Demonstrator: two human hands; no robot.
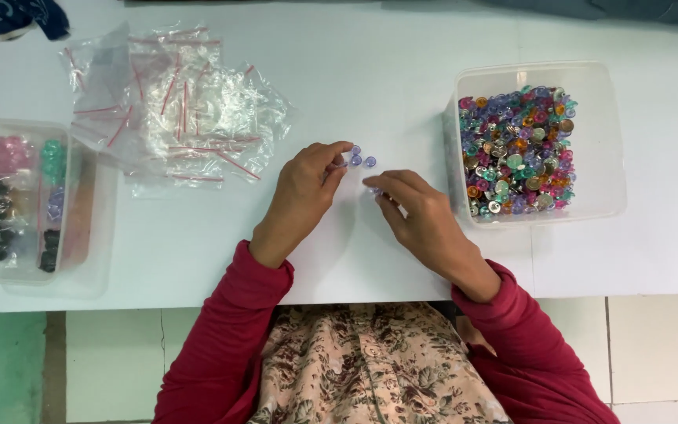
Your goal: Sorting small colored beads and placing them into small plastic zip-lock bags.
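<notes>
The left hand (308, 184) pinches one of a few small translucent lilac push pins (361, 159) lying mid-counter, while the right hand (417, 212) curls palm-down with its fingertips closed on another, both wrists resting toward the near edge. The clear plastic tub of mixed coloured pins (539, 145) sits within reach toward the white counter's (386, 71) right edge, apparently as the supply, and the crumpled clear zip bags (174, 110) and clear tray of sorted pins (33, 204) lie toward the left edge.

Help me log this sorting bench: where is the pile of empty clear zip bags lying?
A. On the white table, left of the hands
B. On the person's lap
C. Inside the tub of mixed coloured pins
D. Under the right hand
A: the pile of clear zip bags lies on the white table, left of the left hand and right hand, far from the tub of mixed pins.
</notes>
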